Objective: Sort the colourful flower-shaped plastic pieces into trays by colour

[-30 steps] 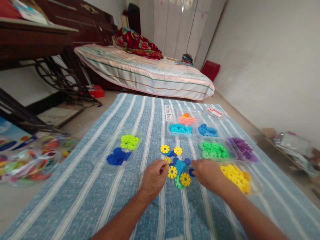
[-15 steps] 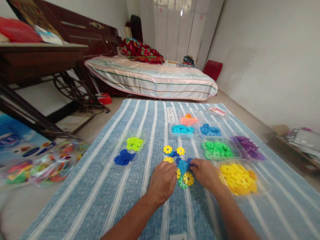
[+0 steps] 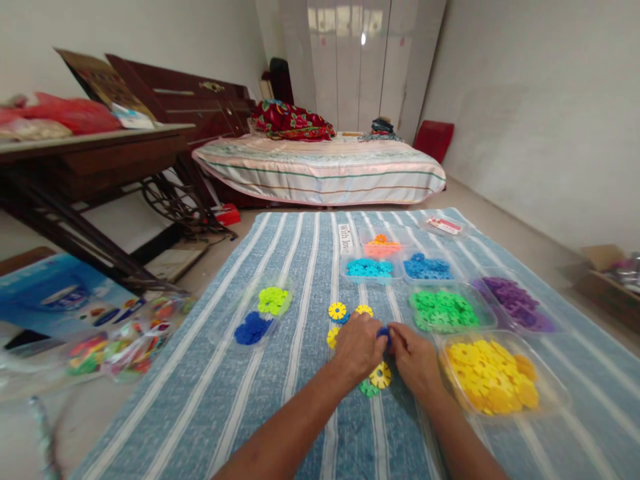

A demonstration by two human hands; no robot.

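My left hand (image 3: 357, 345) reaches over a joined build of notched plastic discs, its fingers closed at a dark blue notched disc (image 3: 383, 331). From the other side, my right hand (image 3: 413, 355) pinches that same disc between thumb and fingers. Yellow notched discs (image 3: 337, 311) show at the far left of the build, with a blue piece (image 3: 343, 319) beside them. Nearer to me, another yellow disc (image 3: 381, 375) overlaps a green disc (image 3: 369, 388). My left hand hides the middle of the build.
Right of my hands stand clear tubs of yellow (image 3: 493, 377), green (image 3: 445, 310) and purple discs (image 3: 515, 303). Behind are light blue (image 3: 370, 269), blue (image 3: 427, 266) and orange discs (image 3: 383, 245). A tray at left holds lime (image 3: 273, 301) and dark blue discs (image 3: 251, 328). Striped cloth (image 3: 280, 427) lies underneath.
My left hand has moved right and forward across the build, up against the dark blue disc by my right hand. It now covers the blue middle. The view has tilted slightly.
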